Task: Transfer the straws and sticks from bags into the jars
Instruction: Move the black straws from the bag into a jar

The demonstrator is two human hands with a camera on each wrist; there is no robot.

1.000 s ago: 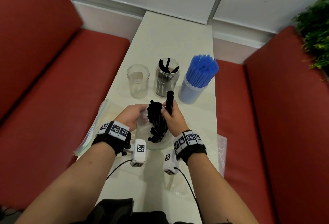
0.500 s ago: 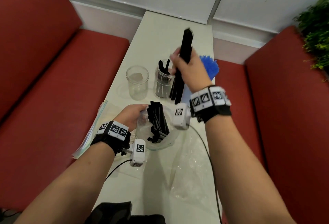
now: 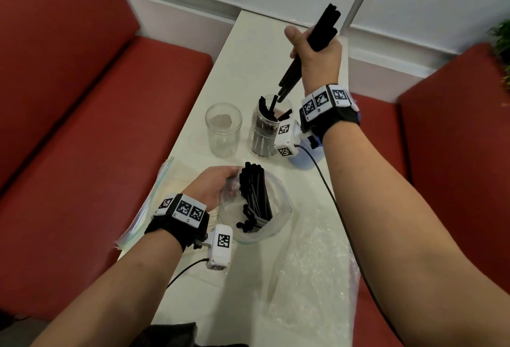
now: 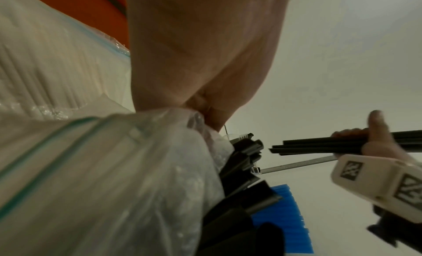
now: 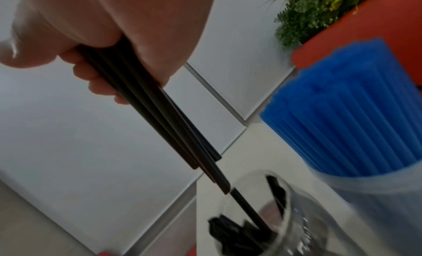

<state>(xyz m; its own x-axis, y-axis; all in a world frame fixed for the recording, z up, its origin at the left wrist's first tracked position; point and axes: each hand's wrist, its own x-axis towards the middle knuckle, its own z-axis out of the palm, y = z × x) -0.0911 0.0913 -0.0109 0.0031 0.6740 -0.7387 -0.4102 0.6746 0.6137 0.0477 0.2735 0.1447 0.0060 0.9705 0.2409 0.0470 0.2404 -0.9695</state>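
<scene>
My right hand [image 3: 314, 45] grips a bundle of black straws [image 3: 306, 54], tilted, their lower ends just above the mouth of the middle clear jar [image 3: 266, 131], which holds several black straws. From the right wrist view the bundle [image 5: 160, 115] points down at that jar [image 5: 262, 214]. My left hand [image 3: 214, 185] holds the rim of a clear zip bag [image 3: 278, 208] with more black straws [image 3: 255, 194] standing in it. The left wrist view shows the bag [image 4: 114, 169] and its straws [image 4: 242, 160] close up.
An empty clear jar [image 3: 223, 128] stands left of the middle one. A jar of blue straws [image 5: 354, 124] stands on the right, mostly hidden behind my right wrist in the head view. Flat bags [image 3: 154, 194] lie at the table's left edge, crumpled plastic [image 3: 311, 277] nearer me. Red benches flank the white table [image 3: 256, 51].
My right hand pulled a bundle of black straws out of the bag, lifted it up and forward, and now tilts it over the middle jar. The left hand stays on the bag.
</scene>
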